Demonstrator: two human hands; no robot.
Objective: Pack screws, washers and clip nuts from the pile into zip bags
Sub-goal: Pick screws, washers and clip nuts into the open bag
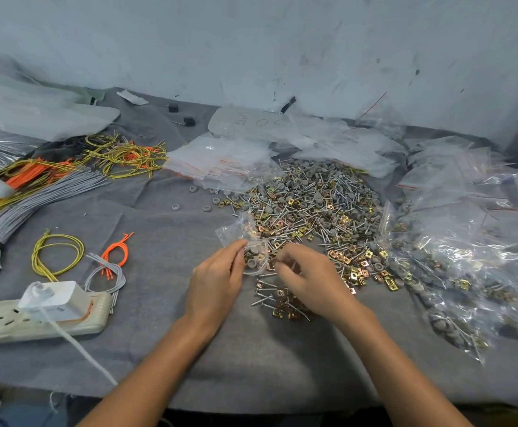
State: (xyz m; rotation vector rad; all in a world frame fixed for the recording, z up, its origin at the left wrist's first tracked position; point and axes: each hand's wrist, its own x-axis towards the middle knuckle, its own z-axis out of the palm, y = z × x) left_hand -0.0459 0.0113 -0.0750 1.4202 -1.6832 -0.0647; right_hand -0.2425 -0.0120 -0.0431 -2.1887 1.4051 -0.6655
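Zip bag (pixel 241 231) pinched by left hand (pixel 217 282), right hand (pixel 310 282) curled just beside its mouth, grip unclear, pile (pixel 313 198) behind

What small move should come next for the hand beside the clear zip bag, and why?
Probably the right hand should slip one of the loose silver screws lying under it into the small clear plastic zip bag: the left hand holds its mouth, grey round washers and brass clip nuts show inside, no screw plainly does.

Left hand (pixel 216 280) pinches; right hand (pixel 308 280) curled close beside.
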